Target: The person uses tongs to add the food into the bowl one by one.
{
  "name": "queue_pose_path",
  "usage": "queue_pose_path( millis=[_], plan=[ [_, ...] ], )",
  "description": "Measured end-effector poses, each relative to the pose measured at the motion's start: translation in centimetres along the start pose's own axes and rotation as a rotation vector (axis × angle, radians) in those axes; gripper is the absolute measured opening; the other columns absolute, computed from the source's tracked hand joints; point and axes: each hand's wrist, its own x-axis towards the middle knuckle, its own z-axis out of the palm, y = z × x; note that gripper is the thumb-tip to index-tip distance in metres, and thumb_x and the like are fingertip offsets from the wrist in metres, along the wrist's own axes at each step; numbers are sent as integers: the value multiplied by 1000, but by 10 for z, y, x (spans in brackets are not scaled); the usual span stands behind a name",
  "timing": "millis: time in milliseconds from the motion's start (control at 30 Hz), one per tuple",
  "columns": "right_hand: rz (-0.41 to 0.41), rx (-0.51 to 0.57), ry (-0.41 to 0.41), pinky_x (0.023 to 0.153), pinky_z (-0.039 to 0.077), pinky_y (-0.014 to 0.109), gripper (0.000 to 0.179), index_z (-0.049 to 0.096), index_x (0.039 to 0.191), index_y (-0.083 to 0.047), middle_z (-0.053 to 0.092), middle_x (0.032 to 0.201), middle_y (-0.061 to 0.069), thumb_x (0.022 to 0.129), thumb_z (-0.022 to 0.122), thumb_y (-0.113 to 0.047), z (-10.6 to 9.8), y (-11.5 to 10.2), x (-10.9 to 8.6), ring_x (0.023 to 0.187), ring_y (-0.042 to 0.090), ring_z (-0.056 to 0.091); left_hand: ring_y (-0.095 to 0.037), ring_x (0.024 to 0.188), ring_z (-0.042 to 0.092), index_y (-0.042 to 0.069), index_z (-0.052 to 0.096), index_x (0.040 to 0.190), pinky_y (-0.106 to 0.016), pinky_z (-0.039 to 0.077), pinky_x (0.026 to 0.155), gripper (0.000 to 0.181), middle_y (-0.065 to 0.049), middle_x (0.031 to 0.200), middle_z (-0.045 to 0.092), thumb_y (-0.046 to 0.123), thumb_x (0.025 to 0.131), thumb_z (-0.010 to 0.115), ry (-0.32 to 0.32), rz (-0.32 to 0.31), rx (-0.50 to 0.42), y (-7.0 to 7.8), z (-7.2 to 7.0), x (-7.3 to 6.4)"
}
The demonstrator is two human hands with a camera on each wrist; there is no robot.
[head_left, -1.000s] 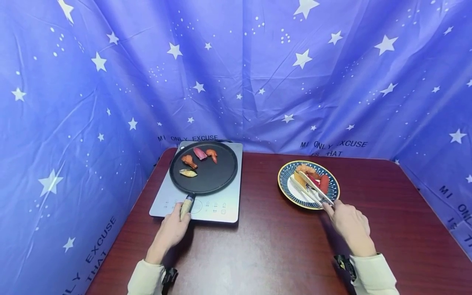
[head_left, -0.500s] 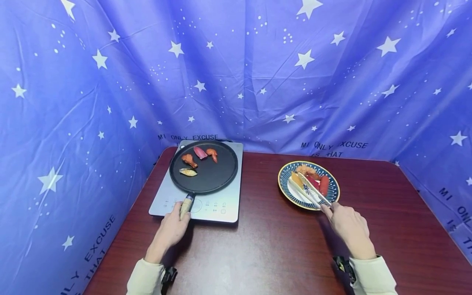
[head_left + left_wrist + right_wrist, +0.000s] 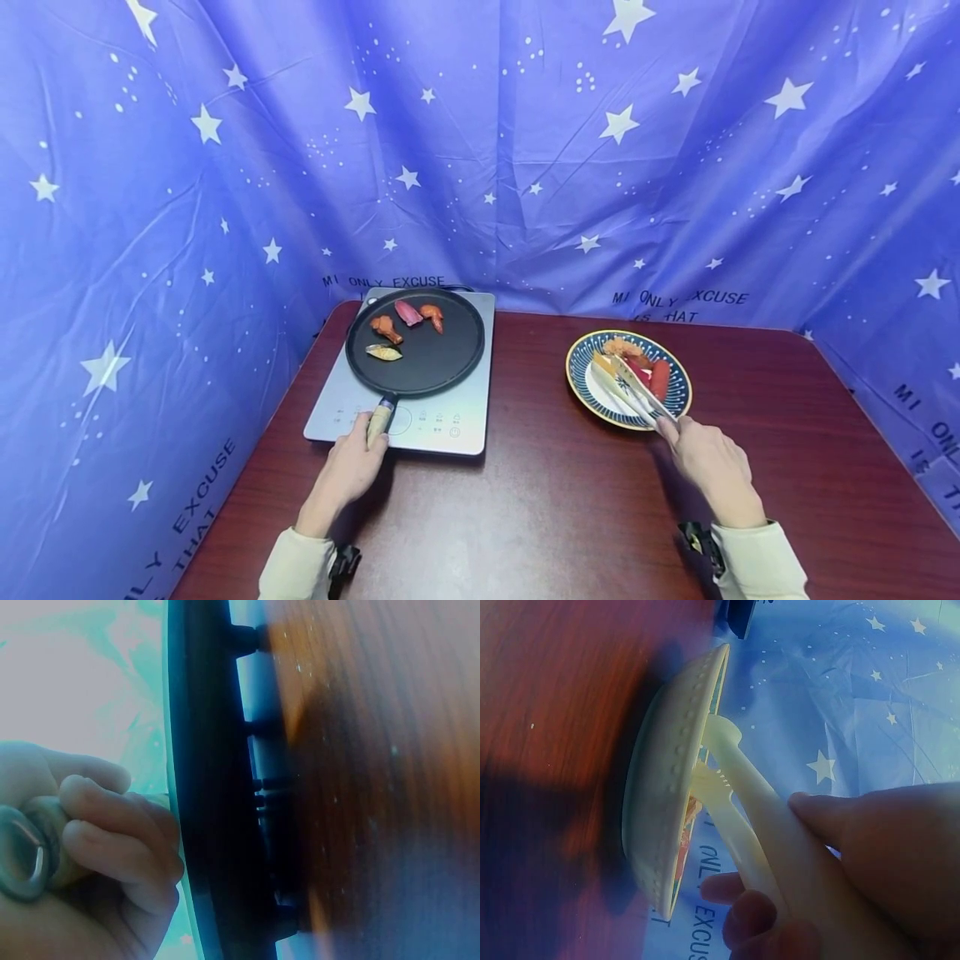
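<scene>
In the head view my left hand (image 3: 351,471) grips the pale handle (image 3: 380,419) of a flat black pan (image 3: 442,358). The left wrist view shows its fingers (image 3: 112,851) curled round that handle, with a metal ring at its end. My right hand (image 3: 712,467) holds pale tongs (image 3: 643,400) between thumb and fingers. Their tips reach into a blue-patterned plate (image 3: 579,367), either side of a yellow piece of food (image 3: 602,363). From the right wrist, the tongs (image 3: 757,787) slant over the plate's rim; the tips are partly hidden inside.
The pan sits on a silver induction cooker (image 3: 442,429). In it lie a drumstick (image 3: 386,328), a pink-red piece (image 3: 409,313), a wing-like piece (image 3: 432,317) and a yellowish piece (image 3: 384,352). A red sausage (image 3: 659,379) and a breaded piece (image 3: 622,347) share the plate. Starry curtains surround the table (image 3: 525,500).
The yellow piece has shifted slightly left between the tong tips, and the tongs have changed angle a little. My left hand and the pan stay in place.
</scene>
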Motion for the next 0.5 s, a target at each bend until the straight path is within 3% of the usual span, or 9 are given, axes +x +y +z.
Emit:
queue_pose_path(
  millis=[500],
  plan=[
    [-65,-34,-11,47,39,49,49,55,74,-4,57,66,21,93,50,-49,-3,5,5,57,39,57,-22,58,49,9,46,128,-36,38,51,40,-7,66,50,24,91,51,7,5,7,0,0,0]
  ],
)
